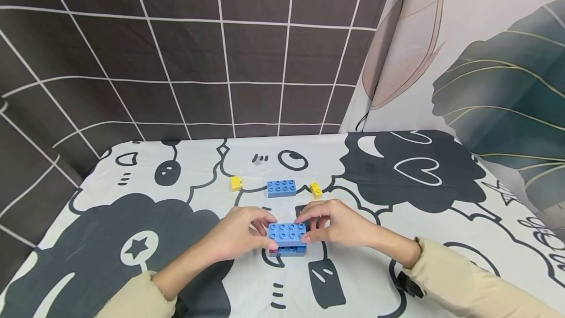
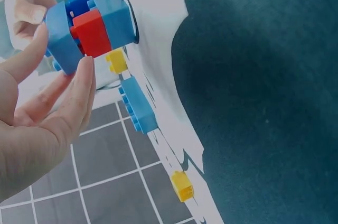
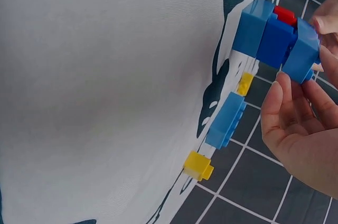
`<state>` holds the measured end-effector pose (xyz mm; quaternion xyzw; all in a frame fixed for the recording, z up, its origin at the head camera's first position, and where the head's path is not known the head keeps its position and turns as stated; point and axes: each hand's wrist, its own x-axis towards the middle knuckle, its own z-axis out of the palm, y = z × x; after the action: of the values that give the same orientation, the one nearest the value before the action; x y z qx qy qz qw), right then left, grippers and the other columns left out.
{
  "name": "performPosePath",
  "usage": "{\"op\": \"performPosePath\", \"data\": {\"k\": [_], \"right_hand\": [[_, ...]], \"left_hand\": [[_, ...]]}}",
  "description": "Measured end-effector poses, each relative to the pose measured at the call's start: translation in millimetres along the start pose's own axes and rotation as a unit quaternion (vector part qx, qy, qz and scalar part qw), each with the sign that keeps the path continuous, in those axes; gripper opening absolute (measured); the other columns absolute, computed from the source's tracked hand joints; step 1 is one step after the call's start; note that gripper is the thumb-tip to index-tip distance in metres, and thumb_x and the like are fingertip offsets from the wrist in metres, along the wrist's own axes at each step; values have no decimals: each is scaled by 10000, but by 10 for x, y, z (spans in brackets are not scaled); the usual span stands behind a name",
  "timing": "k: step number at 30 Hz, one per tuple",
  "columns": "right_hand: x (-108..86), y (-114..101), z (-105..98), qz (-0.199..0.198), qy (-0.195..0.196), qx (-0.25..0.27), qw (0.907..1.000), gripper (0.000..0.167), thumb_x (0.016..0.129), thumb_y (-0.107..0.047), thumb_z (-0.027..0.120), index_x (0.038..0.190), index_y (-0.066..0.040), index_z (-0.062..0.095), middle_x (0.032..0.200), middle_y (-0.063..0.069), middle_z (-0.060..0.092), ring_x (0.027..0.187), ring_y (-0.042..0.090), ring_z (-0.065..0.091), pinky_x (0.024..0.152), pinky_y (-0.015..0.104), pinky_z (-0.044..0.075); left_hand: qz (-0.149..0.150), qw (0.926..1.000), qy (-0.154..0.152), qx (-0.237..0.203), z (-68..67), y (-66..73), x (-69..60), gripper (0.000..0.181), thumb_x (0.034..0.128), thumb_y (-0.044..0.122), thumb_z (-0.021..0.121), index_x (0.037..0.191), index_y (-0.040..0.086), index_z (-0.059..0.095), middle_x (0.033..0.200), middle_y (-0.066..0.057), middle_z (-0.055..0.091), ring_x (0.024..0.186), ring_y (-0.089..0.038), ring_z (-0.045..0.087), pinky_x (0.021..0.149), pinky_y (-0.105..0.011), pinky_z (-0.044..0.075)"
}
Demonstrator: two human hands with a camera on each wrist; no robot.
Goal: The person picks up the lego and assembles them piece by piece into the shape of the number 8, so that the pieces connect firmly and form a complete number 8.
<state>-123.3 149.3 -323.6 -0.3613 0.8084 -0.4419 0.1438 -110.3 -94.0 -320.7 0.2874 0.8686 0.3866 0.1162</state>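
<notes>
Both hands pinch a light blue eight-stud brick (image 1: 287, 234) by its ends, the left hand (image 1: 238, 234) at the left end and the right hand (image 1: 340, 222) at the right. It sits over a red brick (image 2: 94, 33) and a dark blue brick (image 3: 275, 42), which stand side by side on another light blue brick (image 2: 113, 12) resting on the cloth. In both wrist views a narrow gap shows between the held brick and the bricks under it, with the held brick a little tilted. Fingers cover its ends.
Beyond the hands, a loose blue brick (image 1: 281, 189) lies between two small yellow bricks, one on the left (image 1: 236, 183) and one on the right (image 1: 316, 190). A patterned black-and-white cloth (image 1: 167, 278) covers the table. Behind it hangs a dark gridded curtain (image 1: 251, 53).
</notes>
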Motion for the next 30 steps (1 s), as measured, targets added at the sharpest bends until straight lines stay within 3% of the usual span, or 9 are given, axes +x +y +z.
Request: {"op": "performPosePath", "data": {"k": [5, 16, 30], "right_hand": [[2, -12, 2, -1, -8, -63, 10000, 252, 770, -85, 724, 1005, -9, 675, 937, 31, 634, 673, 77, 560, 623, 247, 497], [-22, 9, 28, -248, -30, -276, 9993, 252, 745, -69, 741, 986, -47, 672, 897, -13, 621, 671, 58, 558, 607, 242, 499], [-23, 80, 9, -488, -155, -118, 9986, 267, 758, -100, 734, 1010, -58, 654, 913, -3, 626, 680, 67, 566, 608, 248, 495]], "left_hand": [[85, 9999, -7, -63, -26, 7, -3, 327, 736, 216, 761, 992, 40, 660, 845, 20, 648, 735, -79, 599, 659, -222, 486], [-109, 9996, 17, -272, 13, 20, -13, 309, 704, 181, 786, 939, 33, 651, 781, 23, 635, 698, -76, 594, 621, -204, 479], [-161, 9993, 23, -326, 42, -1, -16, 260, 719, 134, 773, 933, 57, 647, 809, 45, 617, 733, -103, 588, 654, -239, 488]]}}
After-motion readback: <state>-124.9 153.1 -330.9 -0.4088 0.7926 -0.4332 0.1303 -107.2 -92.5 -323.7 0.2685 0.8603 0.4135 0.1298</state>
